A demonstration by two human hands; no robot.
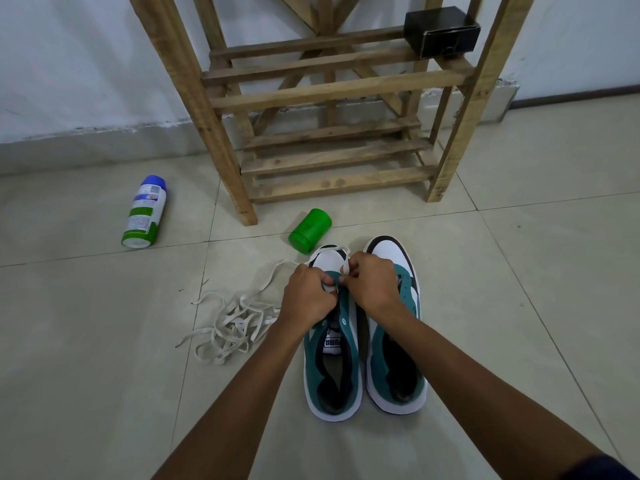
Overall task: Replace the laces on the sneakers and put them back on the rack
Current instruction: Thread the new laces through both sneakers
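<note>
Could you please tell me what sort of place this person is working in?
Probably an indoor room or entry corner of a home: a pale tiled floor, a plain white wall, and a wooden shoe rack standing against it.

Two teal, white and black sneakers stand side by side on the tiled floor, toes toward a wooden rack. Over the left sneaker, the left hand and right hand pinch a white lace near the toe-end eyelets. The right sneaker is unlaced. A tangled pile of white laces lies left of the shoes. A green cap, a spray can and a black box on the rack sit beyond.
</note>
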